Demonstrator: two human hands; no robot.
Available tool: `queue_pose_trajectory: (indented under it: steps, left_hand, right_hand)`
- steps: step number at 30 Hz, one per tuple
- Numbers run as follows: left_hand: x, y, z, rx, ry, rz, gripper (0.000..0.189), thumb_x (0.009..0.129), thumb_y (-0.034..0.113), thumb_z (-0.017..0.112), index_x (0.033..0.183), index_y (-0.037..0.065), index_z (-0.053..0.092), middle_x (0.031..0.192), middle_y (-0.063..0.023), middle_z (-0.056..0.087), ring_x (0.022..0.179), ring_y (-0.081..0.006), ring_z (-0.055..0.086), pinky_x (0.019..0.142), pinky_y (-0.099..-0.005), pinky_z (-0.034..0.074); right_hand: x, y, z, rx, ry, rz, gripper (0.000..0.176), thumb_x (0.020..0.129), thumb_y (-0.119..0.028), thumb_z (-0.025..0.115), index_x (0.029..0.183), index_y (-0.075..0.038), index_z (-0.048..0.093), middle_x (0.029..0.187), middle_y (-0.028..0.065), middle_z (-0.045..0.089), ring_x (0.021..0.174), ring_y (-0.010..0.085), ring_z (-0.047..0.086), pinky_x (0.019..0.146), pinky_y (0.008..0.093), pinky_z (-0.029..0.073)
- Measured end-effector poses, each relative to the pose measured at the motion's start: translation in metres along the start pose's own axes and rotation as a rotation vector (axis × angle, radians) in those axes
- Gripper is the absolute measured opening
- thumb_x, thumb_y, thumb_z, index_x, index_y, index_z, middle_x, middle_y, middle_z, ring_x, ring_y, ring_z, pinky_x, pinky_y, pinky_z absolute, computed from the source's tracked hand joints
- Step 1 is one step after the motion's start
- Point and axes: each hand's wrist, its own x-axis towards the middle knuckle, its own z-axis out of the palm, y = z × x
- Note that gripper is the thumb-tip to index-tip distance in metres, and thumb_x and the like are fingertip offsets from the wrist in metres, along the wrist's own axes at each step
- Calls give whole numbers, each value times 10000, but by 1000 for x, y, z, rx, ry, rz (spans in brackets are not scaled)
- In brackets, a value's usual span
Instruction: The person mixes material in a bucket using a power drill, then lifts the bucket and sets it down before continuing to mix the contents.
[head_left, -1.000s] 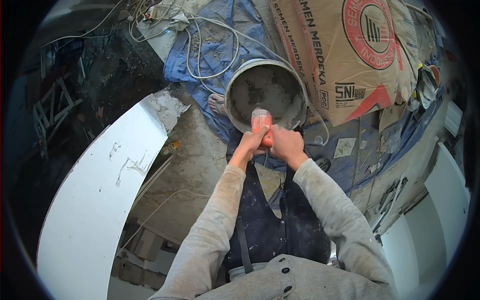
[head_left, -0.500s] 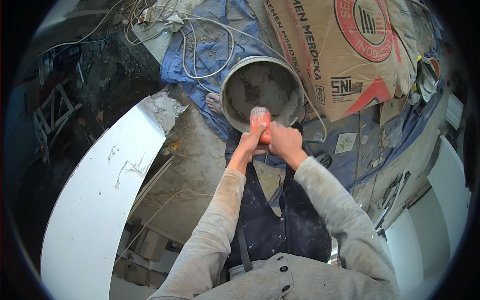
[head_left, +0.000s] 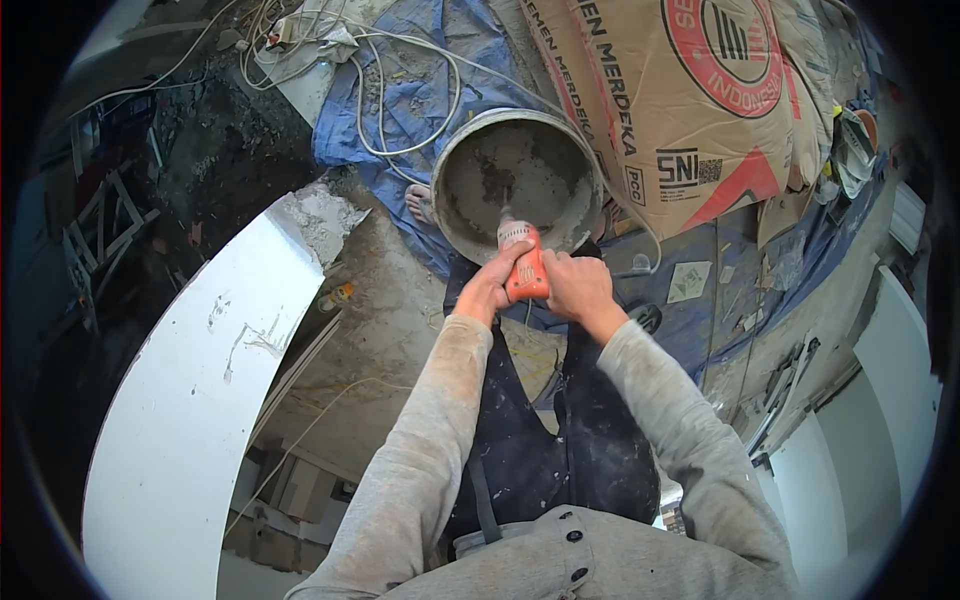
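Note:
An orange electric drill (head_left: 527,268) is held over the near side of a bucket (head_left: 452,232), its chuck end pointing away from me and in over the rim. My left hand (head_left: 486,287) wraps the drill body from the left. On the other side, my right hand (head_left: 580,290) is closed around the drill's rear right part, where the handle is mostly hidden. A short length of shaft shows beyond the chuck, reaching toward wet grey mortar (head_left: 550,172) inside the bucket. The shaft's lower end cannot be made out.
Cement bags (head_left: 690,130) stand close to the bucket's right. A pale cable (head_left: 455,62) loops over the blue tarp (head_left: 340,120) and past the bucket. To the left lies a long white board (head_left: 190,370) with a broken end. A bare foot (head_left: 419,203) is beside the bucket.
The drill has tipped and drawn slightly toward me, so its chuck and some shaft now show. Both hands have stayed on it, and the view has shifted slightly.

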Motion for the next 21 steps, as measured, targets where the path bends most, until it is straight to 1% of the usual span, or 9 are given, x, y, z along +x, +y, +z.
queue_pose_trajectory:
  steps: [6,9,11,13,14,16,18,20,21]
  left_hand:
    - [-4,-11,1,55,32,62,345,975,280,631,1224,60,536,1055,-121,694,841,-234,725,710,-388,623]
    - [0,-9,6,95,56,65,363,974,294,627,1235,59,535,1051,-115,696,834,-227,727,706,-384,624]
    - [0,-3,7,107,82,55,377,973,301,626,1243,55,534,1051,-113,696,833,-225,728,708,-383,626]
    - [-2,7,6,317,149,66,407,972,319,613,1258,42,531,1053,-115,695,839,-230,730,718,-388,630]
    - [-11,13,16,319,155,57,407,972,319,613,1258,42,531,1053,-115,695,839,-230,730,718,-388,630]
    - [-20,26,31,433,296,12,426,976,329,593,1268,26,528,1075,-125,689,873,-233,729,733,-403,633]
    - [-19,28,23,405,273,20,431,981,344,583,1279,38,526,1121,-128,679,941,-240,719,773,-438,624]
    - [-27,18,18,270,229,-2,470,977,362,588,1329,61,505,1207,-135,649,1053,-265,686,858,-488,594]
    - [-29,15,17,278,224,-5,470,977,362,588,1329,61,505,1207,-135,649,1053,-265,686,858,-488,594]
  right_hand:
    - [-3,7,-2,18,26,-33,328,672,-168,744,936,-85,568,785,96,676,654,302,704,577,425,548]
    - [0,12,0,121,49,-63,285,701,-147,677,944,-66,552,740,124,652,625,332,676,548,449,529]
    - [1,9,2,171,44,33,289,704,-155,674,945,-63,543,745,138,655,642,359,675,564,470,532]
    - [6,5,4,203,34,90,288,702,-158,673,938,-62,540,742,140,656,642,368,673,570,475,533]
    - [6,2,6,234,19,146,287,699,-160,673,931,-61,537,740,142,656,642,377,672,575,480,535]
    - [9,-2,8,237,29,156,279,701,-158,671,925,-60,536,737,138,657,635,366,675,568,472,537]
    - [12,-4,9,242,47,160,271,704,-156,669,920,-60,536,734,135,658,628,355,679,561,463,538]
    - [10,-3,12,149,69,69,256,712,-156,672,907,-61,535,737,129,662,614,328,683,542,444,539]
    - [10,0,12,148,73,77,256,712,-156,672,907,-61,535,737,129,662,614,328,683,542,444,539]
